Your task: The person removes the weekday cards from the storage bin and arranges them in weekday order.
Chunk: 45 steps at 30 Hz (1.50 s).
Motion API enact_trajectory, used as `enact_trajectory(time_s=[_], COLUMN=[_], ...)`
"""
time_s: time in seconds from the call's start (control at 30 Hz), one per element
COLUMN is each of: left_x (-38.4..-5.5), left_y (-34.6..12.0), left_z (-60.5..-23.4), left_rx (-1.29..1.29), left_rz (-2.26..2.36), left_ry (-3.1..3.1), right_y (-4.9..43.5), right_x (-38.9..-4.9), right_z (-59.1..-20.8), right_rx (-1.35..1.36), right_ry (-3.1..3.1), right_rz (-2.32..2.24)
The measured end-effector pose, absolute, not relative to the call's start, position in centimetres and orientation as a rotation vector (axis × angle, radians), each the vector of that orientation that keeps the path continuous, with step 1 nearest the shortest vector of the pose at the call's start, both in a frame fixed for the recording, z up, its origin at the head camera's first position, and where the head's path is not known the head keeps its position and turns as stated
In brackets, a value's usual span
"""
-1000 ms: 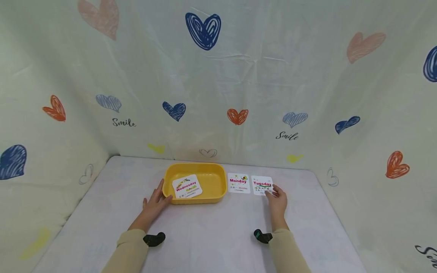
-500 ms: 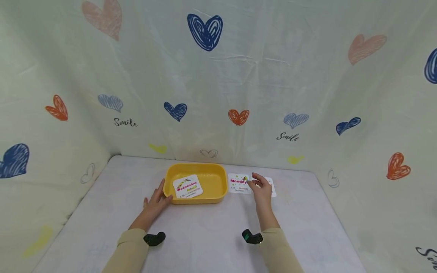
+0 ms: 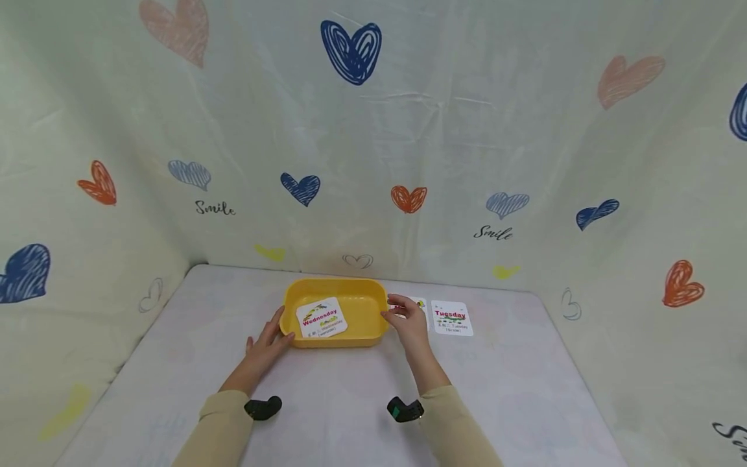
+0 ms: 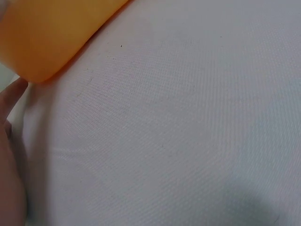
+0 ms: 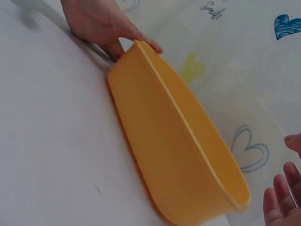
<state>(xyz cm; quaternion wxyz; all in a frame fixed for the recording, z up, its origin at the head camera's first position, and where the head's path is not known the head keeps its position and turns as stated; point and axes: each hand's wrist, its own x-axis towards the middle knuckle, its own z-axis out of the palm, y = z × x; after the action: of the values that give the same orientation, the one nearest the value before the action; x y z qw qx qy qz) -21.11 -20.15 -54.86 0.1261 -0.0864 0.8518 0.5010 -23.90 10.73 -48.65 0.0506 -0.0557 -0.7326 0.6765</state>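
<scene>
The left hand (image 3: 265,347) braces the left end of the yellow tray (image 3: 338,342), its thumb at the near corner and its other fingers spread along the end wall. It looks loosely extended rather than wrapped tight; how hard it presses, I cannot tell. The right hand (image 3: 411,324) is just beside the tray's opposite rim, thumb and fingers parted with nothing visible between them. In the right wrist view a gap shows between those fingers and the tray.

To the right of the left hand, inside the tray, the Wednesday card (image 3: 321,318) lies tilted, face up. A partly covered card (image 3: 421,304) lies under the right hand's line of sight, so most of its print is hidden. The Tuesday card (image 3: 451,318) lies face up to that hand's right, on the white table (image 3: 338,402).

What could go wrong, as I judge it: thin cards lying flat give fingertips little edge to catch, so the right hand may slide the Wednesday card about instead of lifting it. Low fingers could knock the rim – and a loose left hand would let the tray skid. The 2 cards on the table sit close to the right hand; a dragging palm or wrist might push them askew. The black wrist device (image 3: 404,410) on the right arm could also brush the tray if that arm reaches far across.
</scene>
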Motion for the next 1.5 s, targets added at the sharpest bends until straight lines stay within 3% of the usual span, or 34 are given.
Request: enact_trajectory(time_s=[0.3, 0.67, 1.13, 1.5], left_x=[-21.1, -21.4, -21.2, -21.4], left_y=[-20.1, -19.9, -19.7, -19.8], left_z=[-54.8, -54.8, -54.5, -54.6], left_rx=[-0.241, -0.236, -0.227, -0.205], left_rz=[1.439, 1.391, 1.400, 1.402], left_ry=[2.498, 2.542, 2.545, 2.578], right_y=[7.2, 5.1, 3.8, 3.8], right_x=[-24.0, -24.3, -26.3, -28.3], right_z=[-49.6, -50.7, -50.8, -51.4], right_rx=[-0.075, 0.264, 0.215, 0.163], right_ry=[-2.343, -2.546, -2.854, -2.960], right_rz=[2.043, 1.862, 1.623, 1.712])
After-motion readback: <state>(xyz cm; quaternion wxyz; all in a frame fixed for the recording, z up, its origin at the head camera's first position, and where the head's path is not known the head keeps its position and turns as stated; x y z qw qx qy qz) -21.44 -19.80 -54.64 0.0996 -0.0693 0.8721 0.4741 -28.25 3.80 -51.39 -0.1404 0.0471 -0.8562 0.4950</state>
